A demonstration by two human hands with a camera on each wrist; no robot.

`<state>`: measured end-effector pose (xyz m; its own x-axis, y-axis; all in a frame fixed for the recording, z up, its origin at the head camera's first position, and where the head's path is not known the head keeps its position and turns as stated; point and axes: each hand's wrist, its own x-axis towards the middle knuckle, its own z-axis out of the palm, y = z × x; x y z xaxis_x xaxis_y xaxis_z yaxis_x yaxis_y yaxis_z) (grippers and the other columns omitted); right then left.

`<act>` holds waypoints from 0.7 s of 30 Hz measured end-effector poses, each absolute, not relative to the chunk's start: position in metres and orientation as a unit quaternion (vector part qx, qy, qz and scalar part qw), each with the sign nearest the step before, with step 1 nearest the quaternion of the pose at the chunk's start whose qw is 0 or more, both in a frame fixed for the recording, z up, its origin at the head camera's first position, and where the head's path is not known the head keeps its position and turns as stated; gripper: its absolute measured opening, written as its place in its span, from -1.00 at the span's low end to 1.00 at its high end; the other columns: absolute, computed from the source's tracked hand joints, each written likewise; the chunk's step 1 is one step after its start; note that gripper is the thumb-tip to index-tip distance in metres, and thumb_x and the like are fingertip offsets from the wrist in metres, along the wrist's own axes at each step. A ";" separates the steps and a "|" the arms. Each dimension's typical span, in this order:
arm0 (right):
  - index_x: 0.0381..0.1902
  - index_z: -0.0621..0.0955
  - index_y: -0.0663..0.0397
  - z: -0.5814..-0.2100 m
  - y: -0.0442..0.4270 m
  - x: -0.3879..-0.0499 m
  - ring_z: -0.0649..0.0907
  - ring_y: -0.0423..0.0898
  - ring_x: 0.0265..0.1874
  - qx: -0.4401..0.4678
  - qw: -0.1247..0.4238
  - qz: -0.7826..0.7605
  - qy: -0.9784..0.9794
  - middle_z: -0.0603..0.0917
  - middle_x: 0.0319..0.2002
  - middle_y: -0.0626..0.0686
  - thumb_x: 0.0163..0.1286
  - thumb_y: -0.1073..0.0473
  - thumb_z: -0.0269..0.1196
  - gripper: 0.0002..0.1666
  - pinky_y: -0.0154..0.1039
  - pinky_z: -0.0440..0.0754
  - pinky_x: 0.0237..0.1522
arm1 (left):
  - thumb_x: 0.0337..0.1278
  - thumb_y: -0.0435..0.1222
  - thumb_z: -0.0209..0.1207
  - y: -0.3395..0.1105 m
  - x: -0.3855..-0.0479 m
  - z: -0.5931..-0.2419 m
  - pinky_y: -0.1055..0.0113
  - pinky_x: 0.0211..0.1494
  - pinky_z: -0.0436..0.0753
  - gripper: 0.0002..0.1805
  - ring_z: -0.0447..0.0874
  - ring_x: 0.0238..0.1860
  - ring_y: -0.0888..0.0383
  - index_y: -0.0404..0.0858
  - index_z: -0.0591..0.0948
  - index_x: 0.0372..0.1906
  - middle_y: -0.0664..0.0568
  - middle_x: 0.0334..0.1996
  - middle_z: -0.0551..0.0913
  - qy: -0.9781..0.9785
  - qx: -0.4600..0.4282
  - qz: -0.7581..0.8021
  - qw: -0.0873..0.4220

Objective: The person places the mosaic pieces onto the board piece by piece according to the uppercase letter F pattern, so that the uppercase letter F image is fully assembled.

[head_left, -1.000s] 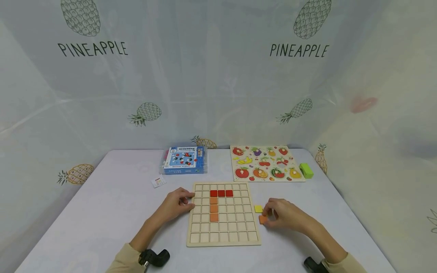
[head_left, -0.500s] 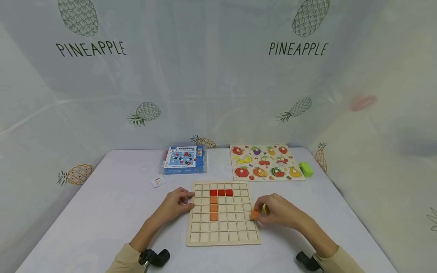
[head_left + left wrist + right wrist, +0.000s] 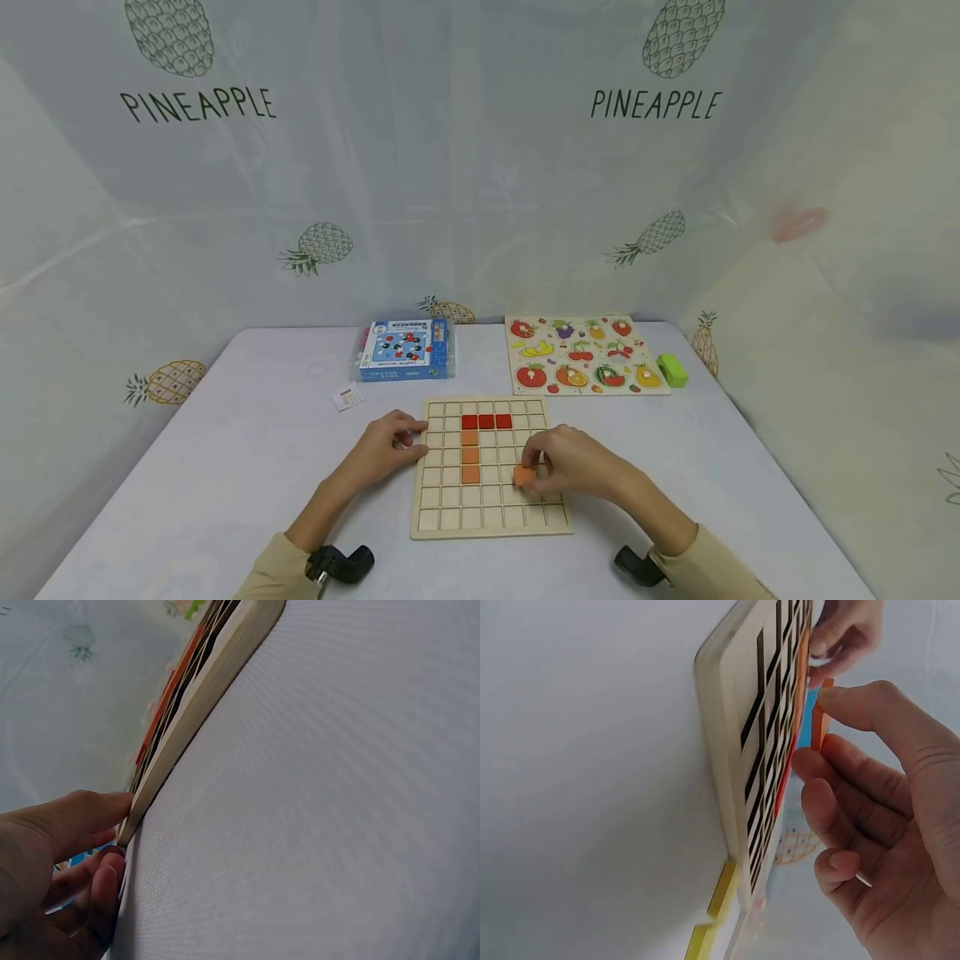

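My right hand (image 3: 581, 462) pinches an orange square tile (image 3: 523, 475) between thumb and fingertips, over the right part of a wooden grid board (image 3: 491, 525). In the right wrist view the tile (image 3: 820, 714) stands on edge, held clear of the board (image 3: 724, 735). Three red tiles (image 3: 486, 422) form a row near the board's far side. Below the leftmost red one, three orange tiles (image 3: 470, 455) run in a column. The left hand (image 3: 390, 446) touches the board's left edge with thumb and fingertip; its other fingers bend loosely in the left wrist view.
Yellow tiles (image 3: 722, 891) lie beside the board, hidden by my right hand in the head view. Farther back are a blue box (image 3: 402, 352), a small white card (image 3: 347, 397), a fruit puzzle board (image 3: 585, 357) and a green block (image 3: 672, 370).
My right hand has carried the orange tile leftward from the table beside the board to above the board's right part. The left hand has stayed at the left edge.
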<state>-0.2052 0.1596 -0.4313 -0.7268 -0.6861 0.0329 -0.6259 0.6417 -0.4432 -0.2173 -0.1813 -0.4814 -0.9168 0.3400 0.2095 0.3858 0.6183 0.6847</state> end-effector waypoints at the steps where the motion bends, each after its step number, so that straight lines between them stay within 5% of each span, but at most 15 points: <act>1: -0.35 0.68 -0.15 -0.432 0.156 -0.205 0.43 -0.40 -0.61 -0.368 0.066 -0.213 0.903 0.65 -0.46 -0.22 0.11 0.02 0.45 -0.82 -0.45 0.45 -0.43 | 0.07 -0.24 0.38 -0.181 -0.217 -0.481 0.49 -0.31 0.53 -0.59 0.49 -0.36 0.27 -0.30 0.69 0.04 -0.01 -0.22 0.62 -0.899 -0.202 -0.387 0.030; 10: -0.36 0.68 -0.16 -0.439 0.123 -0.197 0.47 -0.41 -0.52 -0.410 0.028 -0.190 0.892 0.65 -0.46 -0.24 0.12 -0.05 0.44 -0.80 -0.50 0.47 -0.41 | 0.06 -0.23 0.39 -0.182 -0.217 -0.482 0.48 -0.31 0.53 -0.59 0.49 -0.36 0.27 -0.29 0.69 0.04 0.00 -0.22 0.62 -0.898 -0.202 -0.389 0.032; 21: -0.37 0.68 -0.15 -0.443 0.099 -0.193 0.45 -0.41 -0.51 -0.410 0.044 -0.175 0.894 0.59 -0.50 -0.25 0.14 -0.06 0.43 -0.80 -0.52 0.43 -0.45 | 0.06 -0.23 0.39 -0.182 -0.218 -0.483 0.48 -0.31 0.53 -0.59 0.49 -0.36 0.26 -0.29 0.70 0.04 0.01 -0.22 0.61 -0.898 -0.199 -0.392 0.031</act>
<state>-0.1931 0.0991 -0.4433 -0.6595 -0.7489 0.0656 -0.7183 0.6020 -0.3486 -0.2180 -0.1817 -0.4826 -0.9192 0.3323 0.2113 0.3810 0.6144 0.6909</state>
